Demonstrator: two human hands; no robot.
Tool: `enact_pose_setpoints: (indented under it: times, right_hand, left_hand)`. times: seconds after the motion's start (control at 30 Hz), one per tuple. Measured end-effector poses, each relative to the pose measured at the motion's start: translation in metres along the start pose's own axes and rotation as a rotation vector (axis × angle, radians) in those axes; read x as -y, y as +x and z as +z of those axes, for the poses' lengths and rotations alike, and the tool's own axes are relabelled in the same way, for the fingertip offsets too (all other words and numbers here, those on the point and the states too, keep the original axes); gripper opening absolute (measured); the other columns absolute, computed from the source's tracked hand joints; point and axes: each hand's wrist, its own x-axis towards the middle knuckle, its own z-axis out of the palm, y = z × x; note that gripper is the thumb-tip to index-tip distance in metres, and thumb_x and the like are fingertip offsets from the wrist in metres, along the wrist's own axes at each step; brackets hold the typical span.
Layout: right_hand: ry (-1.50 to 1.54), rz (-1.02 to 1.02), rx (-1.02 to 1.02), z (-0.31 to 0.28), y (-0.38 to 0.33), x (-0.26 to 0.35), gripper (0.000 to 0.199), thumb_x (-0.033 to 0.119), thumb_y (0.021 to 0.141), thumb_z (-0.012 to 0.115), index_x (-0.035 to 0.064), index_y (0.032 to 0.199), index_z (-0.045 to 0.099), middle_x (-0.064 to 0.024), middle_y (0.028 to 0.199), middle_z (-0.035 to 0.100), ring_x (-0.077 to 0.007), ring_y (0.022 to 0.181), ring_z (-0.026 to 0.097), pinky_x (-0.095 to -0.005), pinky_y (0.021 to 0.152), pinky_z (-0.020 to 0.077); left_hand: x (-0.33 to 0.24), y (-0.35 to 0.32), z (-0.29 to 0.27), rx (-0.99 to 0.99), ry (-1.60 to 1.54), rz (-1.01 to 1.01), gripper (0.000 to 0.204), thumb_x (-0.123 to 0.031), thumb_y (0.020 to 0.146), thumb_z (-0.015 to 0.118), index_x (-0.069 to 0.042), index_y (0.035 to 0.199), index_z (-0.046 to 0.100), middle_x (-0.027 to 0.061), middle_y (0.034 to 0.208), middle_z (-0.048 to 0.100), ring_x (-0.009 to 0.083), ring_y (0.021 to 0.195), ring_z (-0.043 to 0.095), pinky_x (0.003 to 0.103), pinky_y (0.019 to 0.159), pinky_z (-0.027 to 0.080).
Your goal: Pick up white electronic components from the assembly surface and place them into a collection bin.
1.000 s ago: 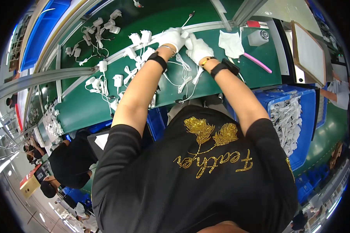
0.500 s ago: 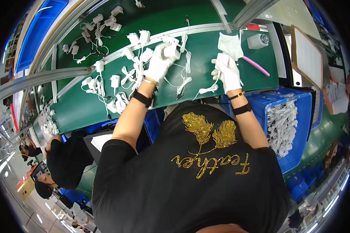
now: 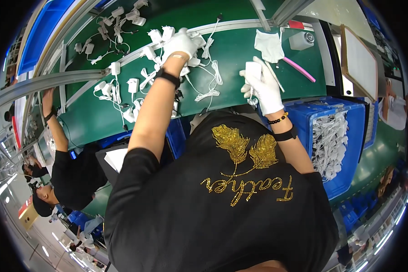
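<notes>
My right hand [image 3: 268, 90], in a white glove, is closed around a white power adapter [image 3: 253, 70]. Its bundled white cord [image 3: 252, 101] hangs just below the fingers. A thin pale stick, perhaps a pen [image 3: 274, 75], lies along the same hand. My left hand [image 3: 179, 44], also gloved, reaches over a group of white adapters [image 3: 155, 36] by the metal rail. Its fingers are mostly hidden, so whether it grips one cannot be seen. Looped white cords [image 3: 208, 94] with dark plugs lie on the green bench to its right.
Beyond my right hand are a white cloth [image 3: 268, 45], a pink tube [image 3: 299, 69] and a clear bottle [image 3: 301, 41]. A blue crate [image 3: 319, 111] of white cords stands at right. More adapters [image 3: 133, 85] lie at left. A co-worker [image 3: 75, 181] sits at the far left, one arm raised.
My left hand has moved up and slightly left over the adapters near the rail. My right hand has tilted the adapter more upright. The co-worker's arm has stretched toward the bench.
</notes>
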Motion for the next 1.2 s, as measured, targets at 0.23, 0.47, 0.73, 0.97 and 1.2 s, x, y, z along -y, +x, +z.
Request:
enact_pose_setpoints:
  times: [0.23, 0.47, 0.73, 0.97, 1.2]
  right_hand:
    - [-0.32, -0.049, 0.053, 0.012, 0.01, -0.016, 0.064, 0.012, 0.089, 0.064, 0.0063, 0.144, 0.033, -0.0108, 0.102, 0.063, -0.0118, 0.06, 0.06, -0.0231, 0.048, 0.0487]
    - [-0.173, -0.042, 0.231, 0.018, 0.103, -0.022, 0.06, 0.015, 0.089, 0.063, 0.0058, 0.142, 0.036, -0.0099, 0.101, 0.062, -0.0153, 0.064, 0.062, -0.0282, 0.053, 0.0538]
    - [-0.035, 0.163, 0.079, 0.026, 0.131, -0.051, 0.068, 0.01, 0.089, 0.062, 0.0076, 0.148, 0.028, -0.0145, 0.103, 0.062, -0.0223, 0.067, 0.066, -0.035, 0.057, 0.0571]
    - [0.238, -0.039, 0.38, 0.029, 0.016, 0.031, 0.083, 0.002, 0.088, 0.061, 0.0079, 0.153, 0.011, -0.0224, 0.131, 0.051, -0.0228, 0.085, 0.066, -0.035, 0.074, 0.0571]
    - [0.176, -0.116, 0.361, 0.026, -0.041, 0.058, 0.089, -0.003, 0.084, 0.063, 0.0045, 0.153, 0.007, -0.0232, 0.135, 0.048, -0.0267, 0.096, 0.066, -0.0388, 0.081, 0.0569]
  left_hand:
    - [-0.018, 0.035, 0.041, 0.271, -0.098, -0.045, 0.059, -0.044, 0.071, 0.071, -0.005, 0.114, 0.065, 0.0218, 0.104, 0.069, 0.0348, 0.096, 0.067, 0.038, 0.082, 0.053]
    - [-0.041, -0.039, -0.009, 0.031, -0.519, 0.173, 0.04, -0.03, 0.076, 0.066, 0.0, 0.101, 0.065, 0.0228, 0.096, 0.068, 0.035, 0.084, 0.067, 0.04, 0.074, 0.053]
    - [-0.024, -0.102, -0.069, -0.185, -1.689, 0.01, 0.021, -0.012, 0.09, 0.058, 0.0, 0.107, 0.057, 0.0088, 0.086, 0.061, 0.018, 0.065, 0.059, 0.027, 0.052, 0.044]
    - [-0.004, -0.127, -0.107, 0.162, -1.794, 0.143, 0.047, -0.012, 0.087, 0.064, -0.004, 0.129, 0.046, 0.0057, 0.106, 0.059, 0.0135, 0.079, 0.058, 0.026, 0.069, 0.048]
    - [-0.053, -0.165, -0.092, 0.51, -1.659, 0.147, 0.077, 0.0, 0.084, 0.065, -0.001, 0.147, 0.023, 0.0119, 0.124, 0.053, 0.0165, 0.102, 0.059, 0.027, 0.084, 0.052]
